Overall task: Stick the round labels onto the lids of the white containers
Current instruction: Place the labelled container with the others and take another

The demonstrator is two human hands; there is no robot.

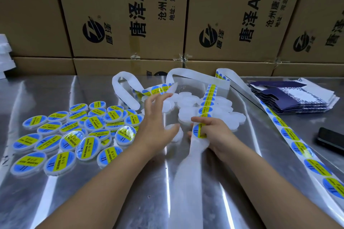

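Presently, the right hand [210, 132] has its grip closed on the white backing strip of round blue-and-yellow labels [205, 106], pinching it at a label near the strip's lower end; the strip runs up and away from that hand across the pile of plain white round containers [188, 107] at the centre of the reflective metal surface [167, 182]. The left hand [156, 128] hovers with fingers spread wide, holding nothing, just left of the pile, with one plain container lying close beside its palm. Whether the palm touches that container cannot be told.

Labelled white containers [74, 132] lie in a loose heap on the left of the surface, well apart from the plain ones; their lids show the blue-and-yellow label, some overlapping. A second run of the label strip [290, 135] trails along the right side. A stack of dark blue printed folded cartons [294, 98] sits at far right, a black phone [331, 140] nearer. Brown cardboard boxes [130, 15] stand behind.
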